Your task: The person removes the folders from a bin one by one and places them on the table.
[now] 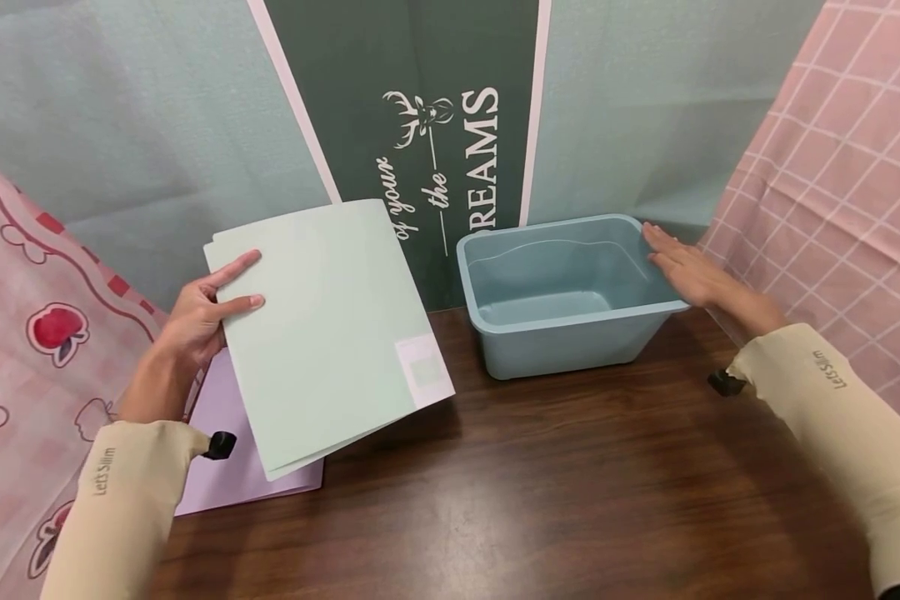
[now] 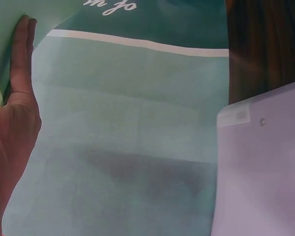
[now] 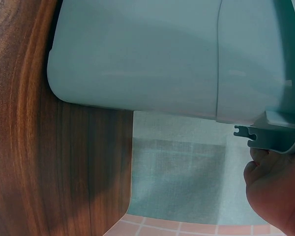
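Note:
My left hand (image 1: 195, 321) holds a pale green paper folder (image 1: 330, 333) by its left edge, thumb and index finger on its front face. The folder is tilted in the air and has a white label (image 1: 425, 369) at its lower right corner. Beneath it, partly covered, a purple folder (image 1: 251, 450) lies on the table; its label and a small round hole show in the left wrist view. On the right, my right hand (image 1: 686, 267) rests with extended fingers at the right rim of a blue-grey plastic bin (image 1: 562, 346). No contents show in the bin.
The dark wooden table (image 1: 510, 500) runs beneath everything. A green cloth with printed lettering (image 1: 480, 158) hangs behind the bin. Patterned pink cloth (image 1: 52, 333) borders the left side, and pink checked cloth (image 1: 847, 208) borders the right.

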Demonstrator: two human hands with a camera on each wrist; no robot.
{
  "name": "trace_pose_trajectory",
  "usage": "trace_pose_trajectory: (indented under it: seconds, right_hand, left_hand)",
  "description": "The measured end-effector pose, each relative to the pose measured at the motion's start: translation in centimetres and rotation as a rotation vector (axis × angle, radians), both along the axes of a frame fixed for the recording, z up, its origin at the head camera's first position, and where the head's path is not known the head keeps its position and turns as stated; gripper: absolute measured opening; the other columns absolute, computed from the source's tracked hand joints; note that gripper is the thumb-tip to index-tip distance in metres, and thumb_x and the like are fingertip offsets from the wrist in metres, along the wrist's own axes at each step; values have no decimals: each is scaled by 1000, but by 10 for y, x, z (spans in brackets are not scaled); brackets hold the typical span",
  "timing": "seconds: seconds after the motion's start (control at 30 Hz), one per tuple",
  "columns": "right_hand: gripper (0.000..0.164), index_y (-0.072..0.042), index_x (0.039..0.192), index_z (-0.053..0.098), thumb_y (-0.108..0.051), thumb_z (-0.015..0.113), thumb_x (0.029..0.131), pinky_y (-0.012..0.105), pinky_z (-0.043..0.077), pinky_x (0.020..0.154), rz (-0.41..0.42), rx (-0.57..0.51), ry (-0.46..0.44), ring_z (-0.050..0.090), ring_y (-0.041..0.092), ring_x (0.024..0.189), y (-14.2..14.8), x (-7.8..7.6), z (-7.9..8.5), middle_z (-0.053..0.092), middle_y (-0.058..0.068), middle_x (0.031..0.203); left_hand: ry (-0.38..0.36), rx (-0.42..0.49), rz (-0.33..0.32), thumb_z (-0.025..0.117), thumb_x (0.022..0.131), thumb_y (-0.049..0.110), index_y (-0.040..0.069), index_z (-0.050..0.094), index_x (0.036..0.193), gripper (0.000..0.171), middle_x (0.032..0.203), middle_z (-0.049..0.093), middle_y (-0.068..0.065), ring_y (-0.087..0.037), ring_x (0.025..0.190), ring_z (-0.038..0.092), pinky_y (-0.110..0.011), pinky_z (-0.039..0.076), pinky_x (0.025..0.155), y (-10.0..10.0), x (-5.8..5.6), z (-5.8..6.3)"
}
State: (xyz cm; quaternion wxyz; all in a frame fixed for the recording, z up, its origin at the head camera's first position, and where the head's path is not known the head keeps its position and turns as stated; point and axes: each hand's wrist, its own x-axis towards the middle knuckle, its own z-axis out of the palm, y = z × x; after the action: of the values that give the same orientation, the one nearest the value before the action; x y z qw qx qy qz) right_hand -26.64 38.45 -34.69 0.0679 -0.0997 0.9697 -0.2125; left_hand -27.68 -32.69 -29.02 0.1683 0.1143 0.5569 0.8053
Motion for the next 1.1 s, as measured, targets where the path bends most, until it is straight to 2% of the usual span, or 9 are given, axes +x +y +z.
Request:
trace_pose_trajectory:
  seconds: [0.47, 0.57, 0.6, 0.67, 0.7, 0.8, 0.83, 0.97, 1.1]
  right_hand:
    - [63, 0, 167, -6, -30, 16, 116, 66, -1, 128, -9, 5, 3, -4, 45, 161, 3, -1, -1, -7, 23, 174]
    - [63, 0, 167, -6, -30, 17, 116, 64, -1, 128, -6, 5, 3, -4, 45, 161, 2, 0, 0, -6, 24, 174]
    - [63, 1, 167, -5, -30, 17, 116, 63, -1, 129, -4, 3, 3, -5, 45, 161, 1, 0, 0, -7, 24, 174]
    - [63, 1, 166, -5, -29, 17, 116, 61, -2, 129, -1, -2, 2, -6, 44, 161, 0, 1, 0, -7, 24, 174]
    - [63, 2, 166, -4, -29, 17, 116, 61, -2, 130, 0, -4, 2, -6, 44, 161, 0, 1, 0, -7, 24, 174]
    - [62, 3, 166, -4, -29, 17, 116, 61, -2, 130, -1, -6, 6, -6, 43, 161, 0, 1, 1, -6, 24, 174]
    - [62, 3, 166, -4, -28, 17, 116, 61, -2, 130, -1, -8, 7, -6, 44, 161, 0, 1, 1, -6, 24, 174]
    - [62, 3, 166, -3, -28, 18, 116, 61, -2, 130, 0, -9, 13, -5, 44, 161, 0, 1, 1, -5, 24, 174]
    - [63, 2, 166, -3, -29, 18, 116, 61, -1, 130, -3, -2, 14, -3, 45, 161, 1, 0, 1, -5, 24, 174]
  left_hand:
    - [-59, -121, -50, 58, 100, -17, 15, 49, 160, 69, 135, 72, -4, -23, 106, 77, -41, 63, 80, 18, -13, -33]
    - [-68, -157, -67, 60, 100, -16, 15, 47, 161, 70, 132, 73, -3, -21, 100, 79, -38, 64, 78, 21, -16, -40]
    - [-64, -183, -69, 62, 99, -14, 15, 47, 162, 70, 132, 74, -1, -16, 88, 79, -31, 64, 72, 22, -17, -42]
    - [-53, -254, -63, 67, 99, -10, 17, 47, 161, 71, 131, 74, 3, -6, 62, 71, -20, 58, 55, 23, -18, -47]
    - [-49, -291, -55, 69, 98, -7, 18, 48, 161, 71, 130, 74, 5, -3, 49, 59, -18, 49, 45, 24, -19, -49]
    - [-28, -394, -41, 75, 97, 0, 21, 50, 160, 71, 126, 75, 12, -8, 35, 21, -29, 15, 34, 26, -22, -54]
    - [-23, -416, -41, 75, 97, 1, 22, 50, 160, 71, 123, 77, 12, -10, 36, 19, -32, 12, 36, 27, -24, -56]
    - [-15, -490, -51, 77, 97, 6, 22, 50, 160, 71, 114, 80, 9, -9, 33, 22, -31, 15, 34, 31, -28, -62]
    - [-49, -497, -64, 79, 95, 5, 20, 50, 160, 72, 147, 64, 8, -5, 35, 28, -22, 26, 36, 37, -32, -70]
